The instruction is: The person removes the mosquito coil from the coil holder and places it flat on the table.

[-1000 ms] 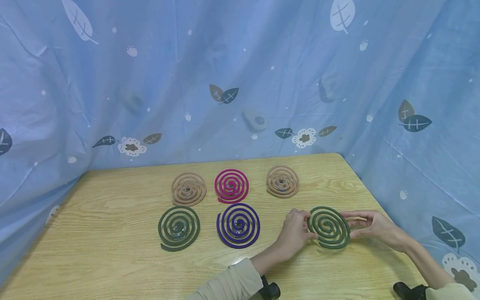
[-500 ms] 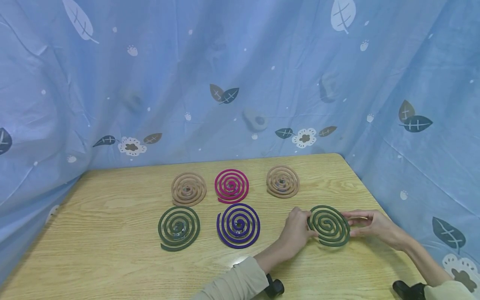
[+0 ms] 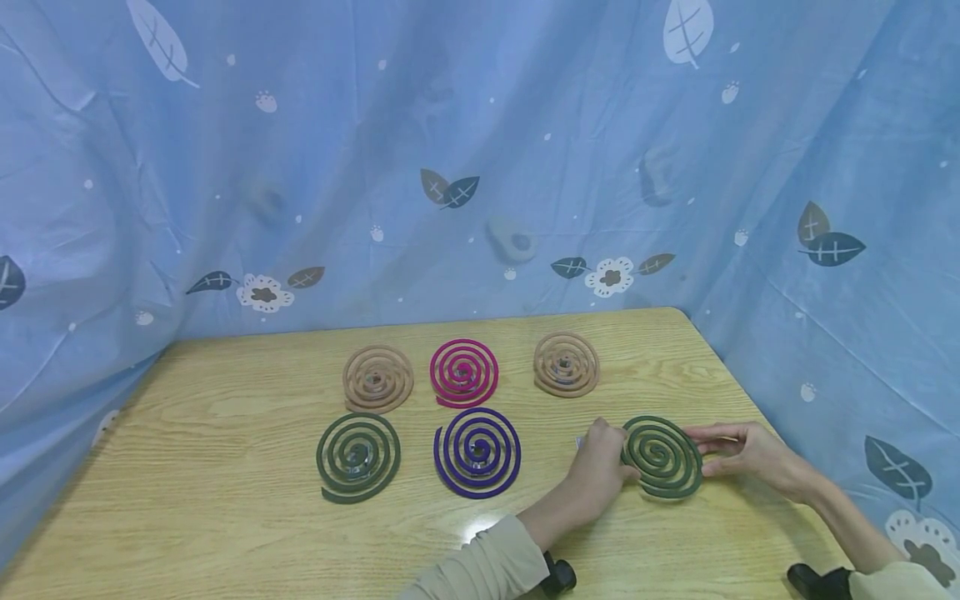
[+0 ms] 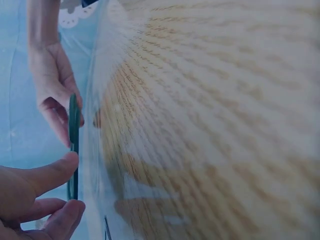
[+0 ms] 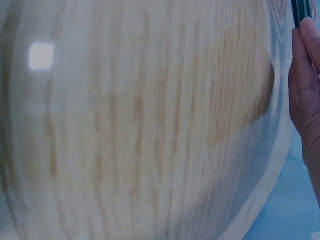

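A dark green mosquito coil (image 3: 657,457) is held tilted above the right part of the table by both hands. My left hand (image 3: 595,473) pinches its left edge; in the left wrist view the thumb (image 4: 57,172) and fingers close on the coil (image 4: 74,135), seen edge-on. My right hand (image 3: 753,457) holds the opposite edge between thumb and fingers, and in the right wrist view only a bit of the coil (image 5: 301,10) shows above that hand (image 5: 306,85). Beside the left knuckles a small pale sliver (image 3: 579,442) shows, too small to identify.
Further left lie a purple coil (image 3: 477,492) and another green coil (image 3: 358,498). Behind them are a pink coil (image 3: 463,372) and two tan coils, one left (image 3: 377,379) and one right (image 3: 566,364). Small shiny pieces show at several centres. Blue curtains (image 3: 480,167) border the wooden table (image 3: 225,467).
My left hand has shifted slightly right, and the green coil has risen a little, then come down and right. The pale sliver beside the left hand has come into sight.
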The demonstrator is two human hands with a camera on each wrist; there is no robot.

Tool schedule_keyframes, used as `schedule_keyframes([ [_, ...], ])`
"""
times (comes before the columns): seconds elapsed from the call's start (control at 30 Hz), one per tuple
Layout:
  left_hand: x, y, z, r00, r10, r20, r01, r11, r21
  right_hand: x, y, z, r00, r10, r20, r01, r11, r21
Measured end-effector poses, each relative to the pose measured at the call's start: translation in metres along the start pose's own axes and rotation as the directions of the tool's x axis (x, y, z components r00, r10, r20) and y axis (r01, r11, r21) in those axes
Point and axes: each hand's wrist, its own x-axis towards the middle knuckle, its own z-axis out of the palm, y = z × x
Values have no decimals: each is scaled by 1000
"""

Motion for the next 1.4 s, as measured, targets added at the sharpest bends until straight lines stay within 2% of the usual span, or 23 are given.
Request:
schedule_keyframes([
  [0.13,0,2,0,1000,-13,19,13,1000,-11,0,1,0,1000,16,-15,-17,999,-28],
  [0.4,-1,6,4,999,-12,42,5,988,151,1,5,0,1000,1,0,-1,1000,-13],
  [0.53,-1,8,5,998,-34,47,26,988,153,1,6,0,1000,-4,7,5,1000,-24],
  [0.83,1,15,8,998,-48,52,38,983,182,0,0,-2,1000,3,-31,-8,987,-158],
  [1.0,2,16,11,996,-63,57,53,986,155,0,-2,-2,999,17,-39,-25,981,-191],
  [1.2,3,16,14,997,-50,50,42,985,165,0,-2,-2,999,-8,-41,-2,971,-238],
  [1.4,3,14,11,997,-23,68,12,987,161,0,0,-1,999,7,-49,-19,967,-255],
])
